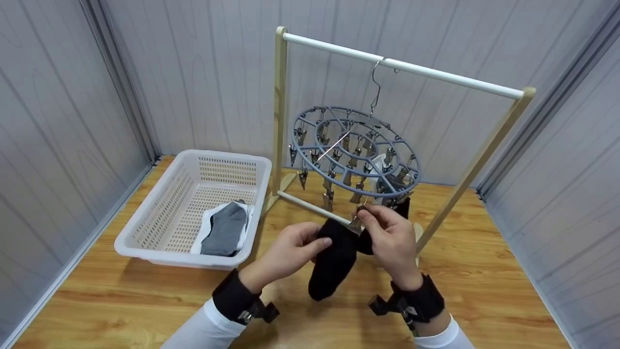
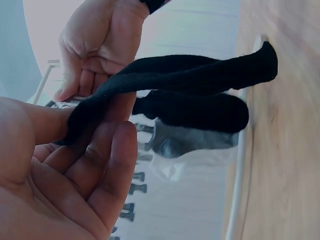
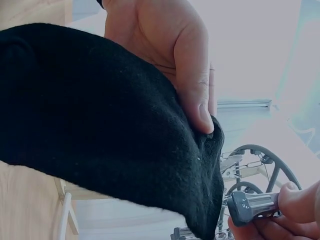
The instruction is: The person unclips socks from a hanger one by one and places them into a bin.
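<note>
A black sock [image 1: 333, 264] hangs from my left hand [image 1: 293, 247], which pinches it near its upper edge between thumb and fingers. My right hand [image 1: 393, 242] holds a metal clip [image 1: 356, 224] of the round grey drying hanger [image 1: 420, 169]. In the right wrist view, this clip [image 3: 250, 207] is right beside the sock's edge [image 3: 212, 175]; whether it bites the fabric I cannot tell. Another black sock [image 2: 200, 112], a grey sock [image 2: 187, 142] and a white piece [image 2: 200, 162] hang behind in the left wrist view.
The hanger hooks over the white top bar [image 1: 436, 72] of a rack with wooden posts [image 1: 474, 169]. Several more clips dangle from its rings. A white perforated basket [image 1: 265, 189] stands left of the rack, with grey [image 1: 225, 230] and white socks inside. Panel walls enclose the wooden surface.
</note>
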{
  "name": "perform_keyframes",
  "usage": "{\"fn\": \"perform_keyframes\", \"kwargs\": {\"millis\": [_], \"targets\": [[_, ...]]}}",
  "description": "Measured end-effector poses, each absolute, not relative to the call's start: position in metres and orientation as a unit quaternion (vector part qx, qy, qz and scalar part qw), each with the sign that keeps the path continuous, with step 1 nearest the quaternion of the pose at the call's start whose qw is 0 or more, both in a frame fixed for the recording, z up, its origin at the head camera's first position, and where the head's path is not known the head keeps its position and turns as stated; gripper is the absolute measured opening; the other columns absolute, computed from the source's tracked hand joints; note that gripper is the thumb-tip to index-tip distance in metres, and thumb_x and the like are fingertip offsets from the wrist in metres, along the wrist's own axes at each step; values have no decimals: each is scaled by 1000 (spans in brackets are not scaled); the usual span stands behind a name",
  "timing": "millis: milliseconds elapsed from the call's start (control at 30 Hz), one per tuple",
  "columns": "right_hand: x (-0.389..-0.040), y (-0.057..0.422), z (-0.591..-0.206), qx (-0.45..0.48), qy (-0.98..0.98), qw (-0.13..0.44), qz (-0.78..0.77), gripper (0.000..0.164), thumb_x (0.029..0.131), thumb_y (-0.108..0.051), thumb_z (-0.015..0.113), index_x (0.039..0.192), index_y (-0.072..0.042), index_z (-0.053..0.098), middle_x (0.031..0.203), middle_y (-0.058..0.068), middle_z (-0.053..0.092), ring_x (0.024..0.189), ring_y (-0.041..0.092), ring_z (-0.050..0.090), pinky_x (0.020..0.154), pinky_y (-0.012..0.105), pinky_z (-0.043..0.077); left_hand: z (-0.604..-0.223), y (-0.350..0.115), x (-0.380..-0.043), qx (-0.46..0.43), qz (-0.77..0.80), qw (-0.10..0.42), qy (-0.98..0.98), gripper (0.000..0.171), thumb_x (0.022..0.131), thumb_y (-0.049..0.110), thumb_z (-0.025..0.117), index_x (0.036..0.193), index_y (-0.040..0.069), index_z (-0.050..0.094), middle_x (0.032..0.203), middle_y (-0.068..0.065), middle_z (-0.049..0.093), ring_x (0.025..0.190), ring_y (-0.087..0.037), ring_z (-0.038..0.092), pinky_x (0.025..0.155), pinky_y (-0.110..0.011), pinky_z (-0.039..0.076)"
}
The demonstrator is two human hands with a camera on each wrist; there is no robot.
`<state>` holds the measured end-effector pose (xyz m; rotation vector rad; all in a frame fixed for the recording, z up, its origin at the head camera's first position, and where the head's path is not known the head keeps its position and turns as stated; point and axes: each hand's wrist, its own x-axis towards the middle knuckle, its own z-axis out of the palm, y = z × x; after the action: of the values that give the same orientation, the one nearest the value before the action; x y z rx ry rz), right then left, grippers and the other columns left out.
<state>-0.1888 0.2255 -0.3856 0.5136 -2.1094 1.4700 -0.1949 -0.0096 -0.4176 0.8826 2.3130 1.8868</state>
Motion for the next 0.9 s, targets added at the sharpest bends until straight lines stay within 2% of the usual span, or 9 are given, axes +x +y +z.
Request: {"fn": "perform_keyframes", "kwargs": {"millis": [167,300,433,533,667,800,900], "targets": [[-188,223,-386,186,-782,236,546,17,110,-7,70,120,3,80,109,15,81,100,20,77,88,24,59,-411,-25,-198,270,614,-2,741,16,110,14,72,112,-1,77,88,-6,76,73,-14,71,69,-33,64],[-185,222,-387,190,-790,239,532,19,111,-10,70,124,1,78,113,13,80,99,21,75,86,26,57,-405,-37,-200,271,615,-7,740,18,111,15,71,118,0,77,89,-6,77,75,-16,73,70,-32,63],[-184,221,-389,201,-802,278,488,16,110,-14,73,123,-6,78,111,4,77,90,17,68,80,30,54,-398,-48,-202,270,605,2,749,19,111,17,70,118,0,77,91,-6,76,76,-16,71,71,-32,62],[-185,222,-388,213,-809,321,444,14,108,-16,77,120,-9,80,106,0,74,86,15,63,76,29,51,-393,-58,-203,262,602,8,754,19,111,16,70,117,0,77,92,-5,76,77,-16,71,72,-31,61],[-185,223,-386,227,-809,376,392,15,104,-13,81,118,-6,80,103,3,73,87,16,63,77,25,48,-385,-72,-203,256,608,-2,751,19,111,15,69,119,0,76,92,-5,77,81,-16,71,75,-31,60],[-184,226,-383,229,-803,417,359,23,100,-8,85,120,1,80,107,11,76,91,24,70,81,28,52,-377,-86,-202,252,611,-25,750,18,112,16,68,118,0,76,93,-5,75,84,-16,70,78,-30,58],[-182,229,-379,225,-800,436,344,25,99,-7,85,122,3,80,110,13,78,94,27,73,84,30,55,-372,-95,-201,247,620,-37,744,20,113,15,67,119,-2,75,94,-7,76,84,-17,70,78,-29,58]]}}
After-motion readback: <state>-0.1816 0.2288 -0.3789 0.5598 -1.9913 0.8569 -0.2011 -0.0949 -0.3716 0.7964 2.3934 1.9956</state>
